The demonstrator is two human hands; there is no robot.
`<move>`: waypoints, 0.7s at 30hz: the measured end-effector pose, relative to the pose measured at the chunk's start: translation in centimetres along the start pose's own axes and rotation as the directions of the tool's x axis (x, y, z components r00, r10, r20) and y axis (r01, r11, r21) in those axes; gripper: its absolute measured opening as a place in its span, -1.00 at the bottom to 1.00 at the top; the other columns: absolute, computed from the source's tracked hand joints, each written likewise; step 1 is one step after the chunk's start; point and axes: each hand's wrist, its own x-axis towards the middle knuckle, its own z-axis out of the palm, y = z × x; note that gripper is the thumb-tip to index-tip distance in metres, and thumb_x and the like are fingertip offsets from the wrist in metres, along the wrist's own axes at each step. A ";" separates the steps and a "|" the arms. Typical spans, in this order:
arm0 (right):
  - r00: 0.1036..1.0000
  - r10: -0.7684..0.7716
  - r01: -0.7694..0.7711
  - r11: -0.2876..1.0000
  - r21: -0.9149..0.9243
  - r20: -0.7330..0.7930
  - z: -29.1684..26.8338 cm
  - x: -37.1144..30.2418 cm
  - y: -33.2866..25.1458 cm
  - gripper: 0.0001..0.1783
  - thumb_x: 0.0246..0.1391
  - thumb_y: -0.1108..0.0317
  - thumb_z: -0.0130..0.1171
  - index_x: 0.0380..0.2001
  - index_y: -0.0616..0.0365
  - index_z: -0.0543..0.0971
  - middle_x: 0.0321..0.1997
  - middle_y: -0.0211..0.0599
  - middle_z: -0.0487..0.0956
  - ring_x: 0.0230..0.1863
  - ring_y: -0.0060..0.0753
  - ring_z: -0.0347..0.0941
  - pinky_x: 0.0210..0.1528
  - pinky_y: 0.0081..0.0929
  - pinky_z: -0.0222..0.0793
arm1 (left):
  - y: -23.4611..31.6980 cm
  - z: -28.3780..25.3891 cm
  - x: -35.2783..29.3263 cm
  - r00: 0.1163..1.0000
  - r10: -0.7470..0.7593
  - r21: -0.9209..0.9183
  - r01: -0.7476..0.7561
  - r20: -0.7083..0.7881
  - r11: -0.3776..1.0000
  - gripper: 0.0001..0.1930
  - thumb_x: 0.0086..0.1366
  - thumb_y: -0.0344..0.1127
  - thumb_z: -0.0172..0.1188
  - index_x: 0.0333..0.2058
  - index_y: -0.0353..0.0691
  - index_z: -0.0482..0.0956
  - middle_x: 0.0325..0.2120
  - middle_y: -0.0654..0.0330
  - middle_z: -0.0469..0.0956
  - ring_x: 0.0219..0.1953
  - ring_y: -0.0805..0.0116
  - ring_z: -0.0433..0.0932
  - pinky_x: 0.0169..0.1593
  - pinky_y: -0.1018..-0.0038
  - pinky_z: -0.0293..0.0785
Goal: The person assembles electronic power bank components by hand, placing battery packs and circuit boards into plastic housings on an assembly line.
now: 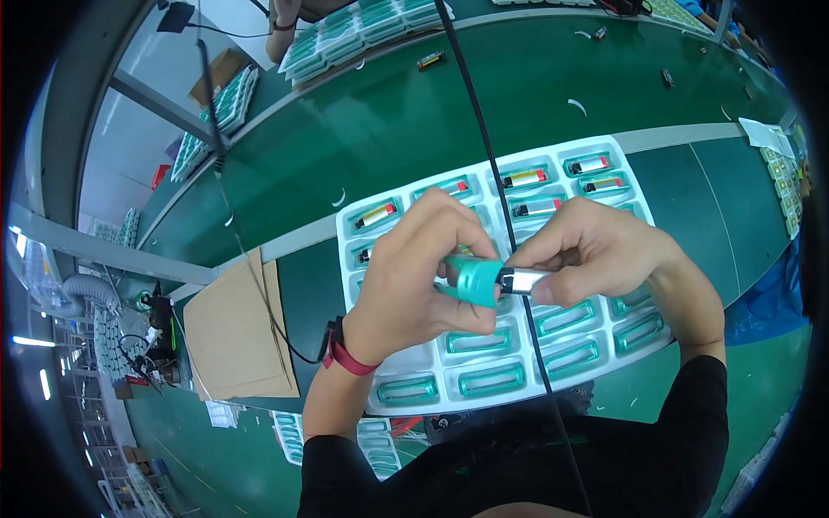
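Note:
My left hand (406,272) is closed round a teal, tube-like casing (475,282), held above the tray. Between the fingers and thumb of my right hand (609,255) is a silver battery cell (523,281) with a black end. That black end meets the casing's right-hand opening; whether any of it sits inside cannot be seen. Below both hands lies a white compartment tray (445,384). Teal casings lie in its compartments, and several in the far rows hold cells with red ends (525,179). My hands hide the tray's middle.
A thin black cable (481,112) hangs across the view, by my right fingers. Beyond the tray runs a green belt (380,121) with a loose cell (430,60) and white strips. Cardboard sheets (233,337) lie at left. Stacked trays (363,39) and another person's hand (281,30) are far off.

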 end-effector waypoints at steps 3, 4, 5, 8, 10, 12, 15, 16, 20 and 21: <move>0.998 0.057 -0.054 0.994 -0.096 0.030 -0.7 0.1 0.2 -0.77 -0.02 0.45 0.14 -0.29 0.37 0.61 -0.69 -0.52 0.40 -0.65 -0.77 0.18 -0.62 -0.65 0.06 | 0.4 0.0 -0.2 0.998 -0.023 0.081 0.019 0.052 0.997 -0.55 -0.34 -0.44 0.47 -0.38 -0.15 0.49 -0.41 0.27 0.40 -0.43 0.48 0.45 -0.53 0.62 0.41; 0.995 0.072 -0.062 0.987 -0.150 0.064 -0.8 0.1 0.3 -0.76 -0.03 0.45 0.13 -0.29 0.37 0.62 -0.69 -0.51 0.40 -0.65 -0.77 0.20 -0.62 -0.66 0.06 | 0.5 0.0 -0.3 0.995 -0.066 0.081 0.060 0.074 0.995 -0.56 -0.32 -0.43 0.47 -0.37 -0.15 0.49 -0.42 0.27 0.41 -0.44 0.50 0.45 -0.54 0.63 0.38; 0.995 0.074 -0.064 0.987 -0.147 0.061 -0.9 0.0 0.2 -0.76 -0.03 0.45 0.13 -0.29 0.37 0.62 -0.69 -0.51 0.40 -0.65 -0.77 0.20 -0.62 -0.66 0.06 | 0.5 0.0 -0.2 0.995 -0.066 0.077 0.060 0.077 0.995 -0.56 -0.32 -0.43 0.47 -0.37 -0.15 0.49 -0.42 0.27 0.41 -0.44 0.50 0.45 -0.54 0.63 0.38; 0.990 0.068 -0.045 0.982 -0.186 0.122 -1.2 -0.2 -0.5 -0.77 0.01 0.43 0.16 -0.27 0.35 0.62 -0.70 -0.52 0.40 -0.64 -0.78 0.22 -0.62 -0.66 0.07 | 0.2 -0.6 0.0 0.966 -0.173 -0.121 0.198 0.189 0.973 -0.59 -0.22 -0.37 0.48 -0.35 -0.16 0.48 -0.44 0.28 0.44 -0.38 0.46 0.41 -0.41 0.57 0.38; 0.998 0.064 -0.067 0.990 -0.124 -0.024 -1.5 -0.4 -0.9 -0.78 0.06 0.40 0.20 -0.28 0.34 0.62 -0.68 -0.52 0.41 -0.62 -0.80 0.24 -0.61 -0.68 0.09 | -0.6 -1.2 -0.1 0.970 -0.221 -0.425 0.245 0.106 0.871 -0.64 -0.09 -0.29 0.43 -0.32 -0.18 0.48 -0.43 0.31 0.46 -0.28 0.39 0.36 -0.21 0.50 0.32; 1.000 -0.012 0.012 0.998 -0.063 -0.008 -1.9 -0.2 -0.3 -0.71 0.06 0.39 0.24 -0.18 0.37 0.58 -0.61 -0.47 0.48 -0.60 -0.81 0.27 -0.59 -0.73 0.11 | -1.5 -0.8 -0.1 0.966 -0.258 -0.613 0.211 0.012 0.761 -0.62 0.00 -0.12 0.41 -0.28 -0.22 0.55 -0.41 0.35 0.48 -0.22 0.36 0.27 -0.08 0.43 0.24; 0.975 -0.073 0.076 0.997 0.004 -0.212 -2.1 0.1 -0.8 -0.54 0.01 0.43 0.29 -0.03 0.45 0.46 -0.48 -0.36 0.58 -0.57 -0.75 0.36 -0.53 -0.78 0.21 | -3.2 -2.3 0.4 0.978 0.061 0.197 -0.021 -0.201 0.980 -0.48 0.01 0.06 0.35 -0.17 -0.23 0.64 -0.39 0.32 0.46 -0.33 0.41 0.22 -0.22 0.48 0.25; 0.975 -0.074 0.077 0.997 0.008 -0.212 -2.2 0.1 -1.0 -0.54 0.01 0.43 0.29 -0.03 0.45 0.46 -0.48 -0.36 0.58 -0.57 -0.75 0.36 -0.53 -0.78 0.21 | -3.3 -2.4 0.2 0.979 0.059 0.198 -0.019 -0.197 0.980 -0.48 0.01 0.06 0.35 -0.17 -0.23 0.64 -0.39 0.32 0.46 -0.33 0.41 0.22 -0.22 0.48 0.25; 0.938 -0.119 0.124 0.992 -0.006 -0.327 -2.3 -0.1 -1.1 -0.60 -0.02 0.44 0.32 -0.10 0.38 0.52 -0.39 -0.32 0.62 -0.54 -0.73 0.40 -0.51 -0.76 0.28 | -1.5 -1.9 0.1 0.860 -0.477 -0.344 0.399 -0.182 0.850 -0.53 0.01 -0.32 0.44 -0.07 -0.30 0.58 -0.25 0.25 0.52 -0.46 0.51 0.41 -0.37 0.57 0.38; 0.924 -0.168 0.167 0.985 -0.032 -0.344 -2.1 -0.2 -0.8 -0.63 -0.01 0.46 0.31 -0.11 0.38 0.53 -0.37 -0.28 0.62 -0.50 -0.72 0.44 -0.47 -0.75 0.33 | -1.4 -1.5 0.3 0.865 -0.490 -0.596 0.338 -0.109 0.729 -0.49 0.02 -0.39 0.42 -0.02 -0.33 0.53 -0.20 0.18 0.52 -0.39 0.43 0.50 -0.28 0.50 0.48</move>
